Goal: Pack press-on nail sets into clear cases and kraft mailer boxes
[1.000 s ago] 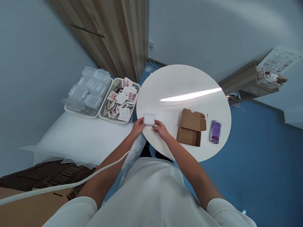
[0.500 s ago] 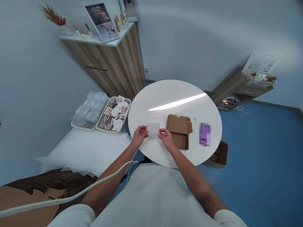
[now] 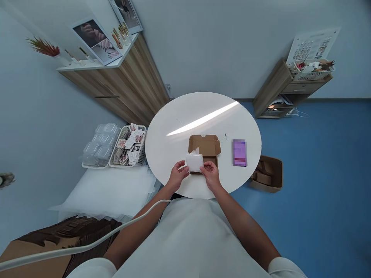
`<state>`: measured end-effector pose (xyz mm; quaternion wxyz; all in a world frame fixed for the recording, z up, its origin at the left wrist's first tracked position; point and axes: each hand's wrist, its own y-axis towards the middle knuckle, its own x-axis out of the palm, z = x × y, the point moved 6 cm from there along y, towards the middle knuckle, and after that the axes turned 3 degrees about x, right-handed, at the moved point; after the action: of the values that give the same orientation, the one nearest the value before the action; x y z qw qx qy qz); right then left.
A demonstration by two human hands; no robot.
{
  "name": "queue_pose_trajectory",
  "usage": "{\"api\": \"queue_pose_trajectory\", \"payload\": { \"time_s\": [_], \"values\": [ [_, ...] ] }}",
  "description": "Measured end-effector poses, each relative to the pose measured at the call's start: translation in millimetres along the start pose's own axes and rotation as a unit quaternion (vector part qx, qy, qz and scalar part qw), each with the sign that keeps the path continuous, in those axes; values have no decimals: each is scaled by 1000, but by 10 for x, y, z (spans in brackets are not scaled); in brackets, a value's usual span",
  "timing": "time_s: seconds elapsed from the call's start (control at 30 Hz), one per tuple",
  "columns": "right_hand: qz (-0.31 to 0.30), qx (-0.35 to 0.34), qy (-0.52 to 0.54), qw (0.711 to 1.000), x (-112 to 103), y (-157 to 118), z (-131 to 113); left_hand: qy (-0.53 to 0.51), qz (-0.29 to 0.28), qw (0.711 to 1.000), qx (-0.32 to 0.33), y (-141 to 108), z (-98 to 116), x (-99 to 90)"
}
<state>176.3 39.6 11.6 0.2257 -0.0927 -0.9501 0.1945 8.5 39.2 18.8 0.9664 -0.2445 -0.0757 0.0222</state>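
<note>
The small, flat, white rectangular packet (image 3: 194,163) has shifted from beside the open brown cardboard box (image 3: 208,149) and is now covering part of it. The right hand (image 3: 211,175) is pinching the packet's right edge; the left hand (image 3: 177,177) is curling at its left edge, its grip unclear.

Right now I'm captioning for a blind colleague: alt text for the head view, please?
The right hand holds a white packet, left hand at its other edge, by an open cardboard box on a round white table; a purple pixelated item lies at right.
</note>
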Motion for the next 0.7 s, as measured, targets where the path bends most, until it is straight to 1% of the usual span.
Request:
{"api": "queue_pose_trajectory", "payload": {
  "time_s": [0.03, 0.1, 0.17, 0.27, 0.33, 0.4, 0.5, 0.6, 0.7],
  "values": [
    [10, -4, -4, 1000, -41, 2, -11, -18, -7, 999, -30, -2, -35, 45],
    [22, -11, -7, 1000, -112, 10, -29, -46, -42, 995, -83, 4, -77, 148],
    [23, -14, -8, 1000, -171, 15, -32, -52, -67, 991, -99, 35, -70, 218],
    [9, -1, -43, 999, -243, 2, 7, -13, -55, 996, -67, 114, -50, 230],
    [4, 7, -104, 994, -292, -18, 37, 24, -56, 997, -48, 146, -88, 239],
    [4, 4, -181, 983, -335, -36, 48, 60, -60, 996, -35, 161, -151, 249],
    [-9, -13, -269, 963, -352, -32, 28, 119, -43, 992, -13, 195, -214, 244],
    [-24, -32, -338, 940, -337, 17, -25, 186, -12, 982, 16, 280, -192, 248],
    [-36, -60, -434, 898, -313, 78, -99, 243, -16, 969, 36, 383, -158, 307]
  ]
}}
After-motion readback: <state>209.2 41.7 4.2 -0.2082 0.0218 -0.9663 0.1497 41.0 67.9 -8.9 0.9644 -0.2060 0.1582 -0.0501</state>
